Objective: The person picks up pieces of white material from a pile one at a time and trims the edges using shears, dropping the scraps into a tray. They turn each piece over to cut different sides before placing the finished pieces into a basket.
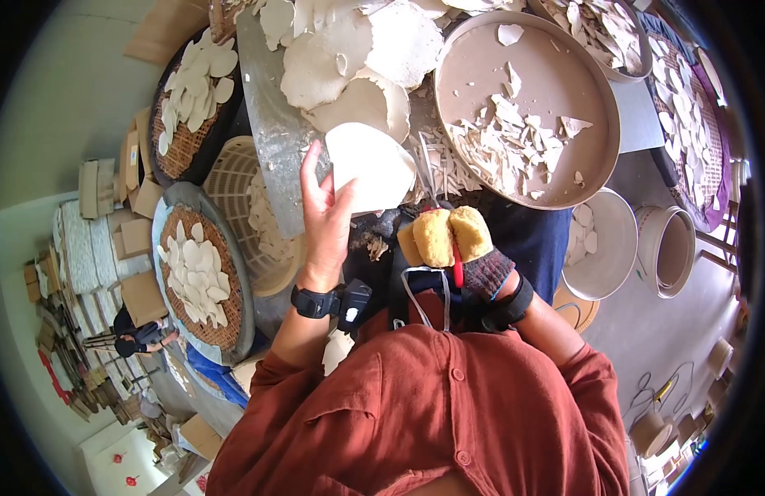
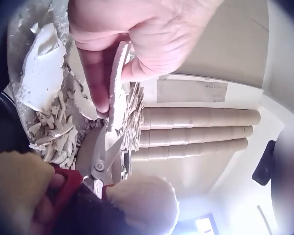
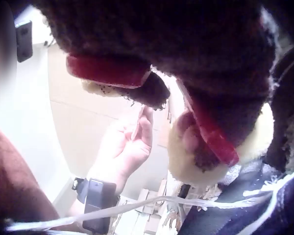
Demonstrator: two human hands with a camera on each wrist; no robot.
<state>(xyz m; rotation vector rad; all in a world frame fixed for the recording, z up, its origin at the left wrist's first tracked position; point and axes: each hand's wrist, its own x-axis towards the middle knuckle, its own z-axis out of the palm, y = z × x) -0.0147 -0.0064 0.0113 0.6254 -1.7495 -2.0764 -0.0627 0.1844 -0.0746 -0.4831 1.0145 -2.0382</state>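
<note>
My bare left hand [image 1: 326, 223] pinches a rounded white sheet piece [image 1: 370, 169] between thumb and fingers; in the left wrist view the piece [image 2: 118, 88] is seen edge-on. The right hand [image 1: 482, 269], in a dark knitted glove with yellow foam pads [image 1: 434, 238], grips red-handled scissors [image 1: 458, 269]. In the left wrist view the scissor blades [image 2: 104, 154] stand apart at the lower end of the piece. From the right wrist, the red handles [image 3: 108, 72] show around the gloved fingers, with the left hand [image 3: 125, 147] beyond.
A large round tray [image 1: 531, 186] of broken scraps lies ahead right, beside large white sheets [image 1: 329, 62] on a metal surface [image 1: 271, 124]. Woven trays [image 1: 234, 285] of cut pieces and a plastic basket [image 1: 225, 178] stand left; a white bucket [image 1: 618, 248] stands right. Another person [image 1: 135, 335] is far left.
</note>
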